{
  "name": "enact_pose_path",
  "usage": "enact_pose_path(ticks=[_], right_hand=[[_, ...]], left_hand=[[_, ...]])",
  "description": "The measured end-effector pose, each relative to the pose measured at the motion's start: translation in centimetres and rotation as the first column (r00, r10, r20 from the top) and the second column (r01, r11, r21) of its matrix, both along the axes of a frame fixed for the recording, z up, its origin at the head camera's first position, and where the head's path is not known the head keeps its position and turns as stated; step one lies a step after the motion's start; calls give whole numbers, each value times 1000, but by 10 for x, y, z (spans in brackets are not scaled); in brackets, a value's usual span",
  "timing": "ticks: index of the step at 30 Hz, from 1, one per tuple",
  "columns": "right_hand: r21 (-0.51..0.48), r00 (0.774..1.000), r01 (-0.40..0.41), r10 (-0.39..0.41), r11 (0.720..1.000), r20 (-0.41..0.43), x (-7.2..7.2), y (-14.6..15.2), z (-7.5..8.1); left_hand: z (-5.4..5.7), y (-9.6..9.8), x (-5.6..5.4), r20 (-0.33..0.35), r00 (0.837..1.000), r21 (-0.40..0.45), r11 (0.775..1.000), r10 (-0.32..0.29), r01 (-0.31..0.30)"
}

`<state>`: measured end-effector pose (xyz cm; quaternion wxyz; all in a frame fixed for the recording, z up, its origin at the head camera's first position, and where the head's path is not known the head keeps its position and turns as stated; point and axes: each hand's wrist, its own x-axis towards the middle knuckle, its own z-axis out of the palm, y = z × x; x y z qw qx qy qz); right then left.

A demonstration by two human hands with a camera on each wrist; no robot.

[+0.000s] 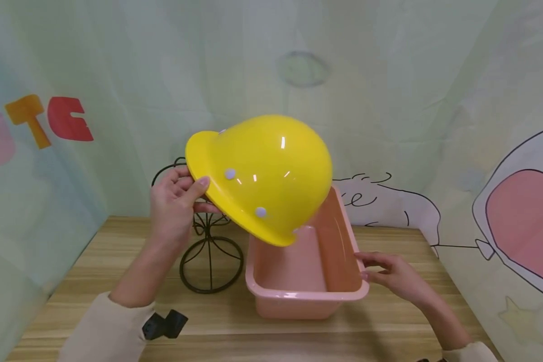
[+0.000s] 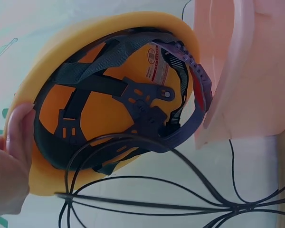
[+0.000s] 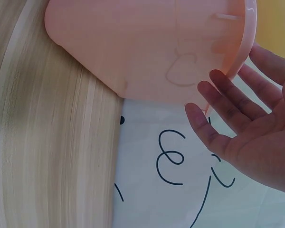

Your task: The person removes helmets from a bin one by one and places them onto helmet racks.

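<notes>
My left hand holds a yellow hard hat by its brim, the thumb on top and the other fingers underneath. Tilted, the hat hangs in the air over a pink plastic basin and overlaps its far part in the head view. Inside the hat, dark suspension straps and a label show in the left wrist view. My right hand touches the basin's right rim with its fingertips. In the right wrist view the fingers are spread and fairly straight beside the basin's outer wall.
A black wire stand with a round base stands left of the basin, partly behind the hat and left hand. Both rest on a wood-grain table. Printed curtains with letters and drawings surround the table at the back and sides.
</notes>
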<state>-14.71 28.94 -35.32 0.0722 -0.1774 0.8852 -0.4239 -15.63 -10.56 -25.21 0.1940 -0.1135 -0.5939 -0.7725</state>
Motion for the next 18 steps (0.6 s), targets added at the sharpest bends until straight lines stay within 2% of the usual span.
enact_pose_path(ticks=[6,14,18], right_hand=[[-3,1000,4,-4,1000,9,0,-2,1],[16,1000,12,-12,1000,5,-1,-1,-1],[16,1000,8,-9,1000,1,0,0,-1]], left_hand=[[3,-12,4,3,1000,145,989,6,-6],[5,-27,10,9,999,296,954,43,-43],[3,-34,13,4,999,358,933,35,-34]])
